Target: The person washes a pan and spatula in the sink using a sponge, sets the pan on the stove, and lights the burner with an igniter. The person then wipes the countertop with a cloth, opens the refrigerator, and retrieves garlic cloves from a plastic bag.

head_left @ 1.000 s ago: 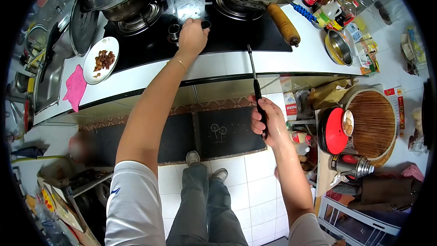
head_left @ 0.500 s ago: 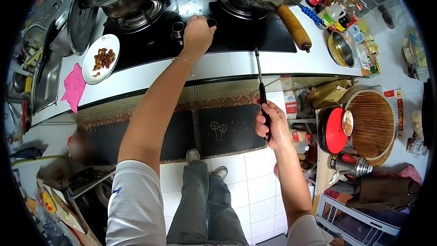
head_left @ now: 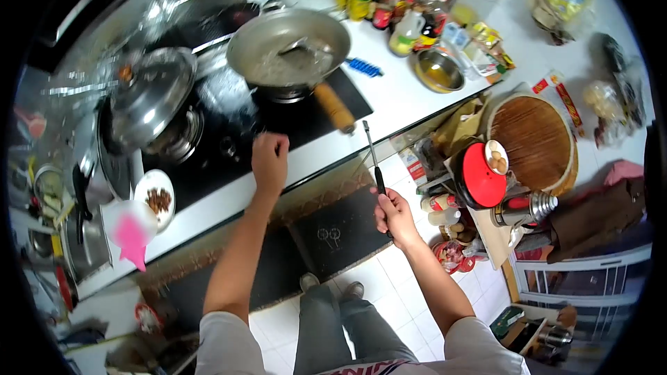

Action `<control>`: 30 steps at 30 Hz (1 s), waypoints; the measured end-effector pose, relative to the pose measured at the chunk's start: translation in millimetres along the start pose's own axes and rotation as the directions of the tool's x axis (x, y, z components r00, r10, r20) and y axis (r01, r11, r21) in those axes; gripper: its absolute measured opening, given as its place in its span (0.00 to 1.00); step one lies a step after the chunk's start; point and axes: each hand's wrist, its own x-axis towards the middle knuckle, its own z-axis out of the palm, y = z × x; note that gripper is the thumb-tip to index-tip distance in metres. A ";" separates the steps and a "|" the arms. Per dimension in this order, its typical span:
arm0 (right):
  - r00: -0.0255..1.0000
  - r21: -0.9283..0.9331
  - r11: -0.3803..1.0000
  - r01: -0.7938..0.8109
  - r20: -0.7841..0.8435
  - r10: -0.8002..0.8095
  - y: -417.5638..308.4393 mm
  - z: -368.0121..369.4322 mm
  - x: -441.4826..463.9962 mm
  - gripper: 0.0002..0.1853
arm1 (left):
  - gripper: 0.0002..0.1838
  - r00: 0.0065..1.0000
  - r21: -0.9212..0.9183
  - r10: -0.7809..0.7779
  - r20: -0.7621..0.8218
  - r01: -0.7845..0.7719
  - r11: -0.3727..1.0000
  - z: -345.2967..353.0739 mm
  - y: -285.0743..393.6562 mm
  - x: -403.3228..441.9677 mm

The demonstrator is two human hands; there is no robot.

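My right hand (head_left: 394, 213) is wrapped round the black handle of a stick lighter (head_left: 375, 160), its thin metal neck pointing up toward the counter edge. My left hand (head_left: 269, 160) is over the front edge of the black gas stove (head_left: 215, 167), fingers curled in and nothing visible in them. One stove knob (head_left: 228, 146) shows left of that hand. A wok (head_left: 288, 45) with a wooden handle (head_left: 335, 107) sits on the right burner, with a metal utensil and some liquid in it. On the left burner stands a lidded pan (head_left: 153, 97).
A plate (head_left: 167, 219) of browned food pieces and a pink cloth (head_left: 130, 236) lie left of the stove. Bottles (head_left: 406, 31) and a metal bowl (head_left: 439, 69) stand at the right. Below are a red lid (head_left: 484, 175) and a bowl of eggs (head_left: 496, 158).
The view has turned and tilted, showing more of the wall and right side. My left hand has drawn back from the knobs toward the stove's front edge. The lighter stays in my right hand.
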 end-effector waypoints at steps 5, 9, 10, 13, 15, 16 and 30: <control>0.940 0.007 0.992 0.125 -0.320 -0.117 -34.7 -63.9 6.7 0.10 | 0.08 0.992 -0.282 -0.072 0.108 0.100 0.954 36.5 57.3 -38.6; 0.836 -0.122 0.967 0.225 -0.486 -0.255 -80.8 -141.7 30.4 0.11 | 0.08 0.967 -0.406 -0.149 0.208 0.223 0.886 74.3 110.4 -52.2; 0.817 -0.158 0.967 0.202 -0.517 -0.255 -94.4 -164.1 41.6 0.11 | 0.08 0.967 -0.409 -0.143 0.212 0.221 0.885 84.5 121.3 -49.6; 0.796 -0.228 0.944 0.237 -0.513 -0.323 -113.7 -240.3 90.3 0.11 | 0.10 0.957 -0.433 -0.180 0.229 0.266 0.861 115.2 152.2 -34.7; 0.784 -0.313 0.939 0.143 -0.543 -0.300 -135.3 -284.2 121.7 0.11 | 0.11 0.973 -0.431 -0.140 0.184 0.208 0.878 138.3 174.8 -16.6; 0.765 -0.428 0.902 0.060 -0.561 -0.317 -137.8 -310.2 141.5 0.12 | 0.11 0.973 -0.429 -0.144 0.183 0.211 0.878 154.4 182.2 -7.9; 0.830 -0.669 0.716 0.199 -0.273 -0.486 -123.2 -432.3 222.0 0.10 | 0.17 0.412 -0.486 -0.639 0.650 0.872 0.068 378.1 213.8 102.8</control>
